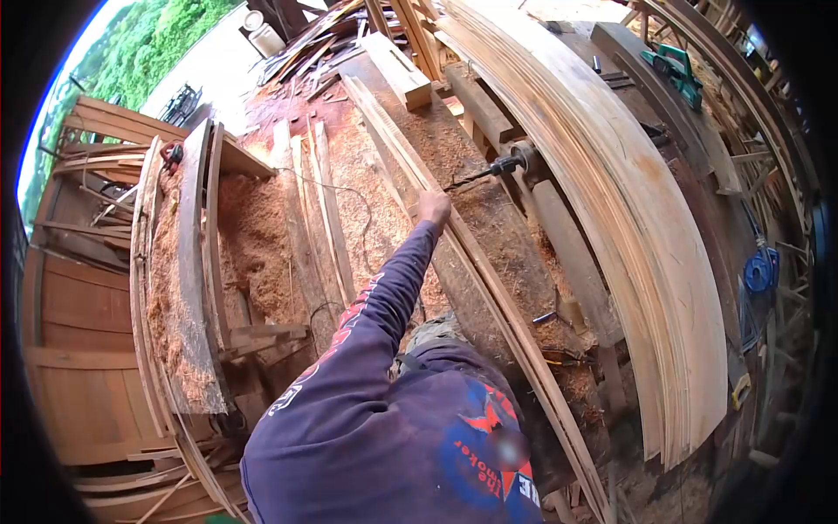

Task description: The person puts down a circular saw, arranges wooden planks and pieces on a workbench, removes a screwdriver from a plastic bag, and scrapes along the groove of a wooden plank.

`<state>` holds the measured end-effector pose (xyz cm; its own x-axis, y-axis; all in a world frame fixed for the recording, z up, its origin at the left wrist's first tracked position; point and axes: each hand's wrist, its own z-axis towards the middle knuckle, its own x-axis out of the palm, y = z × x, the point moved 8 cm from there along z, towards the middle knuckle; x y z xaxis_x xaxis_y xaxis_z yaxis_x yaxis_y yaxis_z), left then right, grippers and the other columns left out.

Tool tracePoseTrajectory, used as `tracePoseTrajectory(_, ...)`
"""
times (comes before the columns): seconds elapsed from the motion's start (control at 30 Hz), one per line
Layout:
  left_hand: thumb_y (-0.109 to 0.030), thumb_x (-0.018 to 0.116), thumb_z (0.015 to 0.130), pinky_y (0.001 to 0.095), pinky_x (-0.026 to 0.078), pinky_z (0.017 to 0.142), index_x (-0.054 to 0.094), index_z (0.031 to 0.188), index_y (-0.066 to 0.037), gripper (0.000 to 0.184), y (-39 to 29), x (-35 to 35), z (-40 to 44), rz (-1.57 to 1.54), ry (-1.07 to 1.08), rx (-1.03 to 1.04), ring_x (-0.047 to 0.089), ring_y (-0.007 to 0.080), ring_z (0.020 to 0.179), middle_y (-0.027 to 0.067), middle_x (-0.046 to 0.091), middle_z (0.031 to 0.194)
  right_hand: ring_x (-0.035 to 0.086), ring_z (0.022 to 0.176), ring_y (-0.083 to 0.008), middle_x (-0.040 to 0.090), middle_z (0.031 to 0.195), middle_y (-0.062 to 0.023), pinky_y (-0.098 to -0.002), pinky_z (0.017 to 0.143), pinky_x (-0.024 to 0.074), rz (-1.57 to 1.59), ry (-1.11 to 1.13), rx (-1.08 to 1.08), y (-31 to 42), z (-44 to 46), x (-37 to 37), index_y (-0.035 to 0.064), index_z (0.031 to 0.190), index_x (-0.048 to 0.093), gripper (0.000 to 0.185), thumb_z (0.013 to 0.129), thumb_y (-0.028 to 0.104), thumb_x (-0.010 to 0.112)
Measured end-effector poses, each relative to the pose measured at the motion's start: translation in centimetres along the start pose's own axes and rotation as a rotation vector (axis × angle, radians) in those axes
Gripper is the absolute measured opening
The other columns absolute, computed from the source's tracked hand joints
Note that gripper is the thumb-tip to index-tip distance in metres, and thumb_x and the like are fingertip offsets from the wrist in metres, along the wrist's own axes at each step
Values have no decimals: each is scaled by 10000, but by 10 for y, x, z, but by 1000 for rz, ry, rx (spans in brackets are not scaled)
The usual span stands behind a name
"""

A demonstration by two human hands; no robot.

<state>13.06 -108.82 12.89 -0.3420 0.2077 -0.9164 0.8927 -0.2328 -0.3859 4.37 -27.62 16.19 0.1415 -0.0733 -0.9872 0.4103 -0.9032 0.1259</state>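
Note:
My left hand (433, 208) is closed around a long, narrow wooden strip (489, 293), its fingers partly hidden by the wrist and the wood. The strip runs diagonally from the far workbench down past my right side and appears to have a second thin strip lying along it. Beneath it is a dark bench board (502, 236) scattered with sawdust. Just right of my hand, a black tool with a thin rod (497, 168) points toward it. Nearer me lies a small pen-like object (545, 318). My right hand is outside the frame.
A tall stack of thin curved-looking planks (646, 218) fills the right side. Beyond it are a green power tool (676, 74) and a blue object (760, 271). Sawdust-covered boards (194, 262) stand at left. A squared timber (397, 70) and scrap wood lie at the far end.

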Motion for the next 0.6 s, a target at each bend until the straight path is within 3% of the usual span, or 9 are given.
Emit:
tracePoseTrajectory(0.07, -182, 575, 909, 403, 558, 811, 589, 1199, 49, 371, -6, -17, -19, -317, -20, -217, 719, 300, 920, 196, 726, 950, 640, 879, -397, 640, 967, -259, -470, 772, 518, 15, -26, 25, -1, 6, 7, -35, 1113, 642, 289, 928, 187, 635)
tracePoseTrajectory(0.17, -247, 752, 818, 387, 500, 997, 182, 1483, 92, 940, -14, -46, -43, -624, -127, -352, 595, 394, 1188, 306, 555, 1310, 639, 894, -396, 639, 983, -258, -468, 784, 517, 41, -59, 30, -5, 16, 18, -37, 1122, 638, 292, 932, 185, 629)
tracePoseTrajectory(0.2, -252, 785, 791, 406, 387, 1112, 155, 1499, 114, 1016, -27, -51, -63, -675, -99, -381, 520, 420, 1282, 338, 499, 1374, 639, 899, -396, 639, 989, -258, -468, 787, 517, 47, -65, 29, -6, 18, 21, -38, 1125, 637, 293, 934, 184, 627)
tracePoseTrajectory(0.23, -249, 757, 807, 402, 392, 1107, 146, 1506, 111, 996, -32, -46, -72, -675, -24, -397, 534, 416, 1263, 336, 513, 1351, 638, 904, -396, 638, 995, -258, -468, 791, 517, 51, -68, 27, -9, 20, 23, -39, 1128, 636, 294, 936, 184, 625)
tracePoseTrajectory(0.3, -243, 662, 830, 412, 410, 1101, -50, 1508, 149, 1058, -50, -56, -93, -434, 61, -386, 581, 447, 1223, 385, 562, 1285, 638, 915, -396, 638, 1006, -258, -467, 799, 517, 54, -70, 26, -15, 20, 27, -40, 1134, 634, 296, 939, 183, 621)
tracePoseTrajectory(0.37, -167, 620, 824, 427, 449, 1062, 28, 1483, 162, 945, -10, 6, -52, -527, 10, -295, 617, 446, 1166, 393, 598, 1199, 637, 925, -396, 637, 1017, -258, -466, 806, 517, 60, -64, 24, -17, 21, 30, -42, 1139, 632, 299, 942, 182, 618)
tracePoseTrajectory(0.47, -121, 590, 820, 453, 485, 1008, 150, 1410, 160, 787, -12, 27, -50, -656, 155, -354, 639, 459, 1110, 405, 611, 1130, 636, 941, -395, 636, 1034, -258, -465, 818, 517, 64, -58, 40, -17, 24, 32, -44, 1148, 628, 302, 947, 180, 612)
tracePoseTrajectory(0.57, -102, 557, 840, 504, 506, 933, 237, 1318, 145, 626, -19, -7, -59, -456, -44, -311, 643, 499, 1056, 406, 624, 1068, 635, 956, -395, 635, 1051, -258, -464, 829, 517, 72, -60, 72, -18, 26, 32, -47, 1157, 625, 305, 952, 178, 606)
tracePoseTrajectory(0.6, -106, 552, 841, 505, 507, 929, 253, 1314, 138, 610, 4, 23, -36, -593, -23, -343, 643, 497, 1057, 398, 626, 1077, 635, 961, -395, 635, 1056, -258, -463, 833, 517, 68, -62, 86, -20, 24, 31, -48, 1160, 624, 306, 953, 178, 604)
